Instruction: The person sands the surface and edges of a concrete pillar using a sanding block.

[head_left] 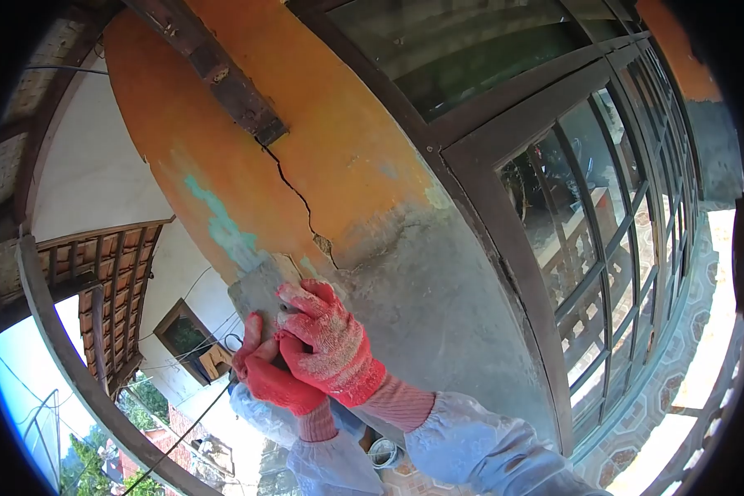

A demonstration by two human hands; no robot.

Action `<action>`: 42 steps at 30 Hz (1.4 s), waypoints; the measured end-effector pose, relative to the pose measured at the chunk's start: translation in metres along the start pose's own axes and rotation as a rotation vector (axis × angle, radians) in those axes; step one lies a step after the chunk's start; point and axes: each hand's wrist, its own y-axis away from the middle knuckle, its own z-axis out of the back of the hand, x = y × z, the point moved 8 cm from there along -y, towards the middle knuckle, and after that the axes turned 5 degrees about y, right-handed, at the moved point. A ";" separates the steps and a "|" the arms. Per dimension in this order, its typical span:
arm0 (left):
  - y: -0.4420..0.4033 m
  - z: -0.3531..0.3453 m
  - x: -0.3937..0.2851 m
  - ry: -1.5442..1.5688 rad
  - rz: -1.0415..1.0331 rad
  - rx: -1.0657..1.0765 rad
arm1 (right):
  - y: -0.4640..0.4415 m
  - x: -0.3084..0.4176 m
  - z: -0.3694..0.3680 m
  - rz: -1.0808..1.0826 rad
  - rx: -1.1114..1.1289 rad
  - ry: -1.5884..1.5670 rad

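Observation:
Both my hands wear red gloves dusted with grey and meet at the left edge of a wall, orange above and bare grey below. My left hand is low, its fingers curled close to the edge. Just above and to the right, my right hand has its fingers bent around something small and greyish, too hidden to make out. A dark crack runs down the orange part to a chipped spot above my hands. Pale turquoise patches mark the paint on the left.
A dark wooden beam juts from above over the wall. Barred windows in dark frames fill the right side. Below my sleeves is a bucket. A thin cable crosses the lower left, near a curved grey edge.

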 end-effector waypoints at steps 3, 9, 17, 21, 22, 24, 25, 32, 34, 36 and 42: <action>-0.016 -0.046 -0.024 -0.415 -0.296 0.183 | -0.036 0.002 -0.020 0.022 -0.017 0.021; -0.006 -0.030 -0.001 -0.365 -0.285 0.230 | -0.029 0.002 0.001 0.070 -0.057 0.042; -0.023 -0.099 -0.014 -0.353 -0.274 0.234 | -0.089 0.003 0.006 0.137 -0.171 0.035; 0.029 -0.061 0.015 0.049 0.256 0.077 | -0.034 -0.010 0.041 0.104 -0.050 0.074; 0.035 -0.062 0.013 0.022 0.291 0.064 | -0.031 -0.010 0.044 0.102 -0.048 0.101; 0.011 -0.082 -0.004 -0.211 -0.008 0.210 | -0.044 -0.004 0.038 0.110 -0.043 0.127; 0.009 -0.100 -0.020 -0.465 -0.296 0.356 | -0.060 -0.003 0.030 0.072 -0.056 0.118; 0.036 -0.060 0.013 0.011 0.211 0.199 | -0.025 0.004 0.049 0.103 0.020 0.228; 0.030 -0.066 0.009 0.006 0.259 0.196 | -0.028 0.002 0.044 0.138 0.062 0.251; 0.013 -0.079 -0.001 -0.073 0.232 0.193 | -0.052 0.008 0.026 0.191 0.032 0.279; 0.028 -0.070 -0.013 -0.230 -0.036 0.306 | -0.034 0.014 0.035 0.200 0.054 0.277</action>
